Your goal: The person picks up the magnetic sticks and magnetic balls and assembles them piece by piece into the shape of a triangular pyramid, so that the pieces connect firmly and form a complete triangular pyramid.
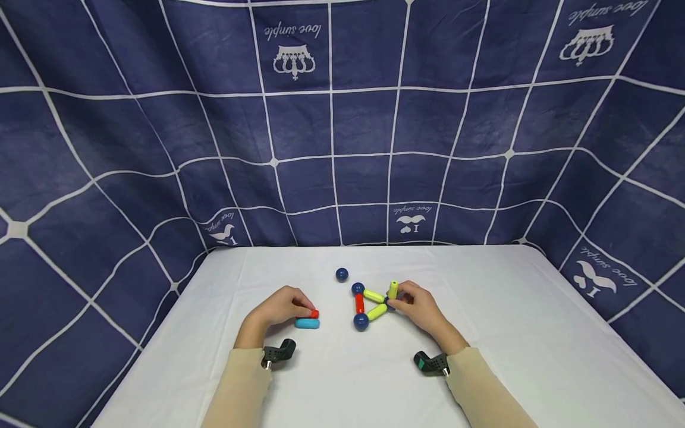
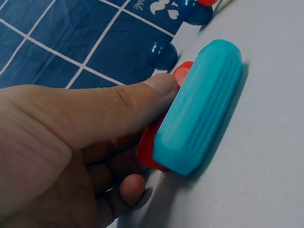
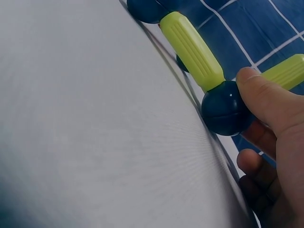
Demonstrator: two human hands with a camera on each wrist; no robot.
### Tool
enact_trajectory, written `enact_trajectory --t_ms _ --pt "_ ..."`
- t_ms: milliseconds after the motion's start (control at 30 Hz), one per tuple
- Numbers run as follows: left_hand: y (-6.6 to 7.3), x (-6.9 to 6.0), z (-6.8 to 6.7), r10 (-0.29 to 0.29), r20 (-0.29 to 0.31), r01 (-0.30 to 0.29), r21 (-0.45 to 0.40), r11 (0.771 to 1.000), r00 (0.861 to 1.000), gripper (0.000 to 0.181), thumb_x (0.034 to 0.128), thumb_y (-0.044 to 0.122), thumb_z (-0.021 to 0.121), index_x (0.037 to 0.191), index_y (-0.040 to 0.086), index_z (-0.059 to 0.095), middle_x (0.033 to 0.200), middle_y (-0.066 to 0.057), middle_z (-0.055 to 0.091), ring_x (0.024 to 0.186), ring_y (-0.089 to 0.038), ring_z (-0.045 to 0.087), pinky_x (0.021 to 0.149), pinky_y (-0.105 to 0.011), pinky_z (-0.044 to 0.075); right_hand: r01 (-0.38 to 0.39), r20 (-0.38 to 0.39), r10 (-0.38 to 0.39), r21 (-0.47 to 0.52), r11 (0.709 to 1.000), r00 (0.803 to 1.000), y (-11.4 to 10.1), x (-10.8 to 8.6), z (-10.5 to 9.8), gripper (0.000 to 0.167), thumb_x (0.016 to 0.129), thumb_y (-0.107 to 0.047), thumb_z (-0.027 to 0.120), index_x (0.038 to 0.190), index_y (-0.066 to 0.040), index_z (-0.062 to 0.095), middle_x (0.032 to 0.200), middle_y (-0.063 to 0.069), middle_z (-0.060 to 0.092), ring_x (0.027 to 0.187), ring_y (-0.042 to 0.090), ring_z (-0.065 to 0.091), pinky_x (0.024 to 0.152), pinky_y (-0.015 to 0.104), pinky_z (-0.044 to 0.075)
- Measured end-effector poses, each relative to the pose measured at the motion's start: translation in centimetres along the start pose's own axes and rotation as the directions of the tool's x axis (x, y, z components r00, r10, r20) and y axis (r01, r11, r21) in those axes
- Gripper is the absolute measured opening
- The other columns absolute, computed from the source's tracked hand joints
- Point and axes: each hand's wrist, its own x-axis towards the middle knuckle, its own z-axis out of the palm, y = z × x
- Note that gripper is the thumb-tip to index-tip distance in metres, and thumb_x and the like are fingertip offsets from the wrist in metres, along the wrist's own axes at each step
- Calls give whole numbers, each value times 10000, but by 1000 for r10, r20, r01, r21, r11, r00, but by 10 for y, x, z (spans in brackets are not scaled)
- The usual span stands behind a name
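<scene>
My left hand [image 1: 283, 305] pinches a red stick [image 1: 314, 314] between thumb and fingers, beside a blue stick [image 1: 307, 324] lying on the table. In the left wrist view the blue stick [image 2: 199, 109] partly covers the red stick [image 2: 151, 145]. My right hand [image 1: 423, 308] grips a dark blue ball [image 3: 225, 109] at the right corner of a triangle of two yellow-green sticks [image 1: 377, 312] and a red stick [image 1: 360, 304]. Another yellow-green stick [image 1: 393, 290] stands up from that ball. Dark blue balls [image 1: 361, 321] form the other corners.
A loose dark blue ball [image 1: 342, 274] lies behind the triangle, toward the back of the white table [image 1: 353, 380]. A dark blue curtain [image 1: 364, 125] with white lines hangs behind the table and at both sides.
</scene>
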Motion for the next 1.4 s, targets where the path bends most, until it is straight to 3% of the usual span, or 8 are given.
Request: enact_trajectory --t_ms 333,567,800,1000,1233,1400 --pt "1 4 2 -31 -49 31 -5 1000 998 90 918 108 689 970 109 763 936 2 713 887 -131 582 862 -317 468 -22 40 21 25 999 999 -3 -4 0 213 806 -229 835 935 -160 680 824 -1 568 726 127 479 613 221 395" --pt "3 15 14 -54 -110 37 -154 987 992 129 932 99 681 1046 112 740 977 -27 711 869 -151 594 803 -286 492 -49 97 44 45 998 994 1 -7 0 223 798 -260 844 896 -207 651 814 -20 566 759 144 496 649 250 405" --pt "20 24 25 -47 -214 3 -202 979 976 212 936 102 676 1141 122 724 976 -30 708 846 -171 593 716 -290 483 -18 107 12 62 998 994 2 -6 0 206 798 -274 844 901 -227 672 867 -39 603 782 130 516 680 244 428" --pt "31 32 32 -18 -307 -44 -195 980 951 200 921 87 691 1114 138 712 1049 -29 728 972 -192 648 844 -338 531 12 111 -20 73 997 994 -1 -5 0 197 808 -281 834 895 -216 670 872 -22 604 780 125 518 684 238 432" --pt "49 41 43 -64 -330 -62 -356 932 942 218 911 44 692 1117 113 704 1110 -81 717 959 -189 668 840 -332 561 -10 120 2 60 998 993 -2 -6 0 194 807 -280 834 894 -225 669 878 -27 602 801 144 524 700 244 438" --pt "57 52 53 -69 -318 -66 -397 916 946 221 926 43 676 1140 94 689 1108 -95 707 964 -188 655 842 -326 573 0 132 -9 65 998 991 -3 -7 0 203 802 -276 839 900 -214 672 872 -22 603 803 134 525 709 240 439"
